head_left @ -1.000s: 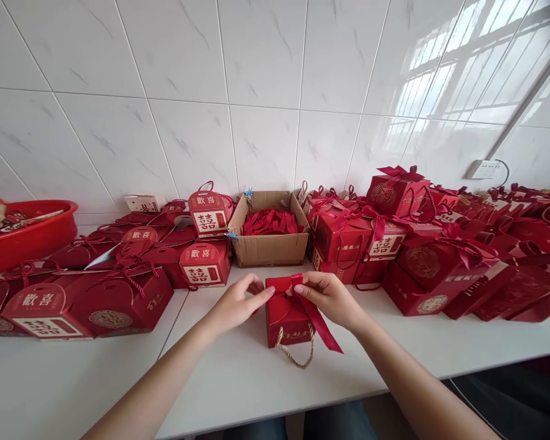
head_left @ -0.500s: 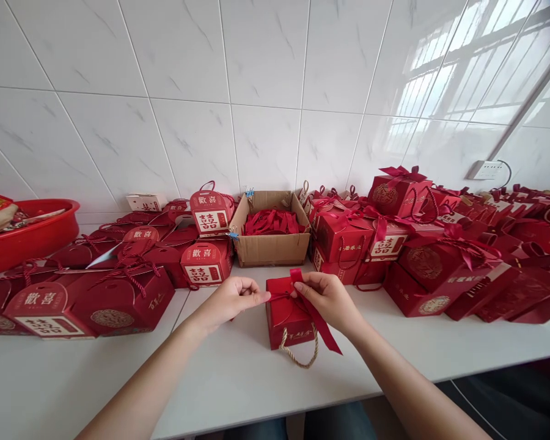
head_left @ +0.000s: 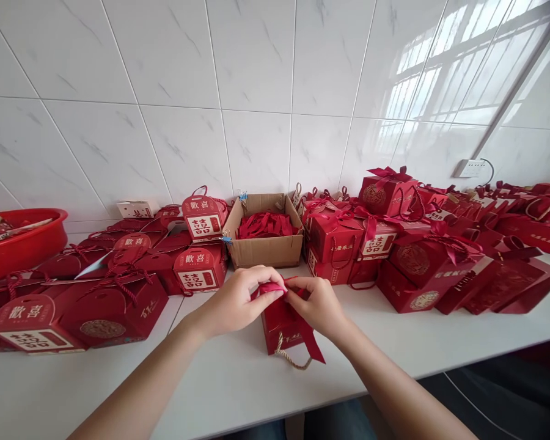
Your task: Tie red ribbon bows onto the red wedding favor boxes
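Observation:
A small red gift box (head_left: 274,333) with a twisted gold cord handle (head_left: 294,362) stands on the white table in front of me. Above its lid, my left hand (head_left: 245,300) pinches a loop of red ribbon (head_left: 312,344) between thumb and fingers. My right hand (head_left: 315,305) meets it there, its fingertips closed on the same ribbon. One ribbon tail hangs down over the box's right side. The crossing of the ribbon is mostly hidden by my fingers.
Behind the box sits an open cardboard carton (head_left: 266,252) holding red ribbons. Red boxes with cord handles (head_left: 119,315) crowd the left, beside a red basin (head_left: 22,241). Ribboned boxes (head_left: 334,238) are stacked at right, with red bags (head_left: 508,284) further along. A tiled wall (head_left: 256,55) rises behind.
My left hand has moved right, over the lid, and now holds a ribbon loop. Both hands have come together above the box. The view has shifted slightly.

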A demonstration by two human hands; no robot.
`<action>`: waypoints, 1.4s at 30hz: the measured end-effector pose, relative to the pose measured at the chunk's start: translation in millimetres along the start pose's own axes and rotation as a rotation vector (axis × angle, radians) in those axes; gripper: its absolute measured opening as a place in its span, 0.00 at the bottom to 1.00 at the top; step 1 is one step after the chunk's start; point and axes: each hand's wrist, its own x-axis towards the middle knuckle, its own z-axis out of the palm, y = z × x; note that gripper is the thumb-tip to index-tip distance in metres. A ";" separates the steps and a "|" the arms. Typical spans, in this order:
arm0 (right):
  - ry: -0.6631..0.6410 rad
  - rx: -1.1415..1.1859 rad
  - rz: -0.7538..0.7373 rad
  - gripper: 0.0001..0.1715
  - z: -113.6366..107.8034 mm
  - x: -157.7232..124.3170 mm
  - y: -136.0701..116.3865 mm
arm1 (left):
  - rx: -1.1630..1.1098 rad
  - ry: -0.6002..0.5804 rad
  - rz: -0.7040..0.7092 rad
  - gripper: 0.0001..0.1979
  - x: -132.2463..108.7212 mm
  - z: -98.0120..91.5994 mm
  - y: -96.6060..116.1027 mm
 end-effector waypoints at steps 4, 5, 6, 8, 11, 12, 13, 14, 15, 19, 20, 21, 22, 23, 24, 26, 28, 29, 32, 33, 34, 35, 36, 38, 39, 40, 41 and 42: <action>-0.097 -0.029 -0.127 0.11 -6.8 -2.4 1.0 | -0.043 0.021 0.028 0.06 21.8 4.6 5.4; -0.119 -0.022 -0.137 0.09 -8.4 -3.1 1.5 | -0.074 0.030 0.035 0.05 27.9 5.0 5.6; -0.138 -0.005 -0.140 0.08 -9.6 -3.6 2.0 | -0.107 0.031 0.035 0.06 34.2 5.3 4.9; -0.141 0.042 -0.123 0.10 -10.4 -3.9 3.4 | -0.130 0.010 0.010 0.11 46.8 6.3 1.0; -0.095 0.094 -0.083 0.18 -8.4 -2.7 6.8 | -0.049 0.057 -0.060 0.16 61.2 9.2 -10.1; -0.086 0.098 -0.078 0.19 -7.5 -2.1 8.2 | -0.011 0.119 -0.082 0.16 63.1 10.2 -14.0; -0.085 0.103 -0.074 0.19 -6.7 -1.6 9.7 | 0.020 0.193 -0.102 0.14 63.1 11.0 -17.4; -0.088 0.113 -0.071 0.18 -6.0 -1.2 11.2 | 0.040 0.262 -0.121 0.11 60.8 11.6 -20.1; -0.088 0.125 -0.067 0.17 -5.5 -0.9 12.6 | 0.052 0.307 -0.140 0.08 56.7 11.9 -22.0; -0.079 0.174 -0.052 0.14 -4.1 -1.0 16.3 | -0.009 0.223 -0.190 0.17 30.9 12.9 -23.0; -0.075 0.184 -0.050 0.14 -3.8 -1.2 16.7 | -0.041 0.179 -0.193 0.17 25.3 13.8 -23.0; -0.073 0.192 -0.048 0.14 -3.4 -1.4 16.8 | -0.074 0.149 -0.192 0.15 20.9 15.1 -23.3; -0.071 0.199 -0.047 0.14 -3.1 -1.7 16.9 | -0.104 0.137 -0.189 0.14 17.8 16.8 -24.0; -0.069 0.204 -0.044 0.14 -2.8 -1.9 16.8 | -0.130 0.138 -0.184 0.13 15.8 18.7 -25.1; -0.066 0.207 -0.041 0.15 -2.5 -2.1 16.6 | -0.154 0.147 -0.178 0.13 14.7 20.6 -26.5; -0.059 0.210 -0.034 0.18 -1.8 -2.5 16.4 | -0.193 0.167 -0.164 0.11 13.9 24.3 -29.1; -0.050 0.239 -0.032 0.17 -0.7 -2.9 16.7 | -0.223 0.173 -0.145 0.11 12.9 27.4 -30.5; -0.039 0.264 -0.030 0.15 0.0 -3.0 17.1 | -0.234 0.170 -0.133 0.10 12.1 28.7 -30.4; 0.017 0.328 -0.015 0.13 2.4 -3.0 19.0 | -0.256 0.160 -0.104 0.08 8.9 32.0 -28.3; 0.034 0.327 -0.010 0.15 3.1 -3.0 19.5 | -0.259 0.166 -0.098 0.08 8.0 33.2 -27.7; 0.045 0.316 -0.010 0.15 3.6 -3.0 19.9 | -0.260 0.179 -0.094 0.07 7.5 34.3 -27.4; 0.047 0.304 -0.016 0.15 4.0 -3.0 20.1 | -0.262 0.194 -0.093 0.07 7.3 35.5 -27.5; 0.047 0.291 -0.024 0.14 4.2 -3.2 20.0 | -0.262 0.210 -0.093 0.07 7.4 36.6 -28.1; 0.057 0.269 -0.034 0.12 4.6 -3.8 19.2 | -0.264 0.230 -0.091 0.06 8.0 38.5 -30.0; 0.069 0.261 -0.031 0.11 4.9 -4.2 18.5 | -0.263 0.236 -0.088 0.06 8.3 39.3 -31.1; 0.086 0.254 -0.026 0.11 5.3 -4.8 17.8 | -0.259 0.242 -0.083 0.06 8.4 39.8 -32.2; 0.104 0.241 -0.019 0.11 5.8 -5.4 17.1 | -0.254 0.249 -0.077 0.06 8.4 40.2 -33.2; 0.122 0.217 -0.017 0.11 6.4 -6.1 16.5 | -0.247 0.259 -0.069 0.06 8.1 40.4 -34.3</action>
